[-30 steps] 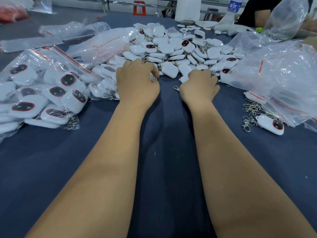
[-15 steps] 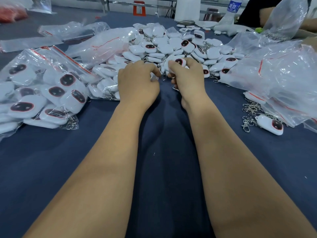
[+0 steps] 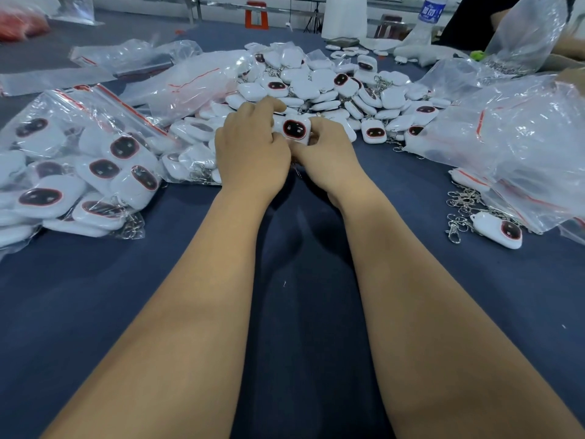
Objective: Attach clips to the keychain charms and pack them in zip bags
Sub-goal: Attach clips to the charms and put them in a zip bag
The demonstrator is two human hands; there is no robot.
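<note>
At my far left lies a packed zip bag (image 3: 72, 172) full of white charms with dark, red-rimmed faces, a few metal clips showing at its near corner, and beyond it several flat empty zip bags (image 3: 133, 57) with red seal strips spread over the dark blue table (image 3: 300, 312). My left hand (image 3: 250, 153) reaches forward with the knuckles up and the fingers curled, pinching the left edge of one charm (image 3: 295, 129). That charm sits between my two hands, face towards me, raised just in front of the big loose pile of charms (image 3: 329, 87) heaped in the middle of the table. My right hand (image 3: 326, 153) meets the left one, its fingers curled round the charm's right and lower edge; whether a clip is already in my fingers I cannot tell, since they hide that part. Farther right a large crumpled clear bag (image 3: 512, 128) rests on the table, and near its front edge a small heap of loose metal clips (image 3: 462, 204) lies beside a single charm on the cloth (image 3: 498, 229). At the far right corner stands a water bottle (image 3: 430, 11).
</note>
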